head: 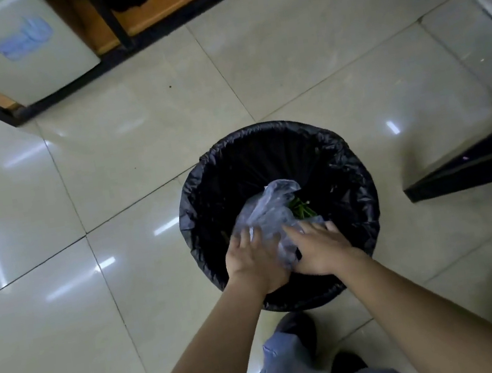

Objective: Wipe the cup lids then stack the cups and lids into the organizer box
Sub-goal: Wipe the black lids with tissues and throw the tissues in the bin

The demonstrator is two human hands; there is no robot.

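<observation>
Glossy tiled floor [125, 159] all around; pale cabinet [14, 54] far left. Black-lined bin [272, 156] near centre. Clear plastic bag [269, 211] with green scraps over its mouth. Left hand [253, 257] and right hand [320, 247] pressed flat on the bag, fingers spread, not gripping. No cups, lids or organizer box visible. Likely a disposal detour; next, probably back to the lids.

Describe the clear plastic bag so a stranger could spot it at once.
Find the round bin with the black liner on the tiled floor. Over its opening, the left hand and right hand touch a crumpled clear plastic bag. It alone is see-through, with green stems beside it.
</observation>
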